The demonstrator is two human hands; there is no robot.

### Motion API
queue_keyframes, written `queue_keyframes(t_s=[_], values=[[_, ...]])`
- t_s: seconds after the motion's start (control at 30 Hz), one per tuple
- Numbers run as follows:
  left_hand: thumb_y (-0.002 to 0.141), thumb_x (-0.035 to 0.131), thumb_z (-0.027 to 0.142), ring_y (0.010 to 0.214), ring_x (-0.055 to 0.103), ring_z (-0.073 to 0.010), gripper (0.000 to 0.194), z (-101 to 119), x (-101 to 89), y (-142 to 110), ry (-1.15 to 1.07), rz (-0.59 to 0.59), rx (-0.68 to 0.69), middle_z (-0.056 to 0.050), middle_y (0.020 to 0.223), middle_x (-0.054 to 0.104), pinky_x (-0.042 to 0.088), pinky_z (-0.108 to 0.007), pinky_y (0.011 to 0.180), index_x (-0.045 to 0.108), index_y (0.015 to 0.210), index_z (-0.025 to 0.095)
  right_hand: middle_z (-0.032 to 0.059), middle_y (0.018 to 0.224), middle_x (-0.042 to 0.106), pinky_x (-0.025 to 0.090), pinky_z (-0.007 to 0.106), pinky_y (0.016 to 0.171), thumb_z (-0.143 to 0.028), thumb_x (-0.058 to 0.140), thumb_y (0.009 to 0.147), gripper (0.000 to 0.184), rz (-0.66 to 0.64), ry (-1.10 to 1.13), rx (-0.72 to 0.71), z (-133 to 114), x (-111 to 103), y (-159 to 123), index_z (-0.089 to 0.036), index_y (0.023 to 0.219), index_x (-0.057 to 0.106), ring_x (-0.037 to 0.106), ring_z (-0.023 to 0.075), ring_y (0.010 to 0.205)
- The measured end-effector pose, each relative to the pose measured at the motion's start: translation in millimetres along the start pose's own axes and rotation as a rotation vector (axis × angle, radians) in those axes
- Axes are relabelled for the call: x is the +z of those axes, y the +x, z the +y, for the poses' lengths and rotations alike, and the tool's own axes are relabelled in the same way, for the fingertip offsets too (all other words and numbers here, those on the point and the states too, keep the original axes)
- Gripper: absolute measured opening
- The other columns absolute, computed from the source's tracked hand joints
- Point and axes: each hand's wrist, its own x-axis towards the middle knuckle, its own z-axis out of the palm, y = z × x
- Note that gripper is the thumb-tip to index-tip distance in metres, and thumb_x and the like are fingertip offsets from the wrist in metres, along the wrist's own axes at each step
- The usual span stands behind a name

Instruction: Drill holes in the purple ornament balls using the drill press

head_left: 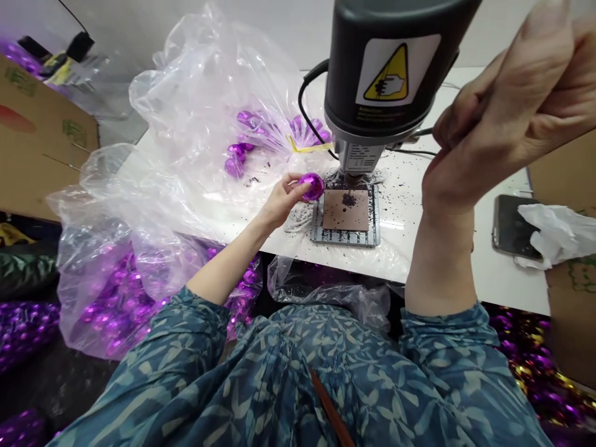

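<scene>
Between the thumb and fingers of my left hand (279, 202) is a shiny purple ball (313, 185), held just left of the drill press base (344, 238). A brown board (334, 214) with a hole and dark shavings lies on that base. Above it hangs the black head of the drill press (342, 68), which hides most of the bit. My right hand (516, 105) is raised at the right, its fingers closed around the drill press lever (423, 132); only a short piece of the lever shows.
A big clear plastic bag (186, 93) with purple balls (234, 160) spreads over the white table (400, 248). Another bag of purple balls (121, 292) hangs at the left edge. At the right lie a phone (510, 223) and crumpled tissue (565, 230). Cardboard boxes (41, 149) stand nearby.
</scene>
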Motion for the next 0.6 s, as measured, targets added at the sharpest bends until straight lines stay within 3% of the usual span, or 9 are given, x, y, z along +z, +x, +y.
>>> queue_keyframes(t_s=[0.1,0.2,0.33,0.5,0.6], values=[[0.074,0.086,0.065,0.105,0.077,-0.0223,0.063,-17,24.6,-5,-0.014,-0.03,0.044,-0.011,0.113,0.078,0.062,-0.038,0.095,0.059,0.11,0.02,-0.0069,0.049,0.028,0.023,0.026,0.056,-0.035,0.061,0.088,0.039,-0.02,0.05,-0.056,4,-2,-1,-0.018,0.062,0.037,0.031,0.0026,0.04],[0.076,0.084,0.066,0.107,0.077,-0.0231,0.064,-29,38.8,-2,-0.043,-0.033,0.055,-0.012,0.115,0.078,0.061,-0.04,0.097,0.058,0.112,0.02,-0.0071,0.049,0.028,0.025,0.026,0.055,-0.024,0.058,0.09,0.034,-0.035,0.078,-0.056,7,-4,-2,-0.018,0.063,0.039,0.031,0.0029,0.039],[0.081,0.08,0.067,0.108,0.076,-0.0237,0.062,-36,47.3,3,0.013,-0.059,0.077,-0.013,0.118,0.078,0.061,-0.041,0.095,0.054,0.116,0.022,-0.0078,0.049,0.027,0.029,0.025,0.055,-0.036,0.064,0.084,0.037,-0.014,0.089,-0.046,3,-2,-4,-0.018,0.062,0.04,0.03,0.0022,0.039],[0.081,0.078,0.07,0.11,0.075,-0.0231,0.064,-43,51.7,6,0.058,-0.088,0.11,-0.011,0.119,0.076,0.06,-0.038,0.095,0.053,0.116,0.023,-0.0071,0.052,0.03,0.031,0.019,0.058,-0.011,0.05,0.097,0.037,-0.064,0.047,-0.053,-4,-2,-7,-0.016,0.062,0.038,0.03,-0.002,0.043],[0.08,0.079,0.07,0.109,0.074,-0.0227,0.065,-48,53.9,6,0.102,-0.074,0.134,-0.01,0.116,0.075,0.06,-0.037,0.093,0.053,0.117,0.023,-0.0078,0.052,0.029,0.032,0.017,0.058,-0.009,0.048,0.097,0.037,-0.054,-0.01,-0.06,-4,-2,-6,-0.016,0.063,0.035,0.029,-0.0031,0.043]])
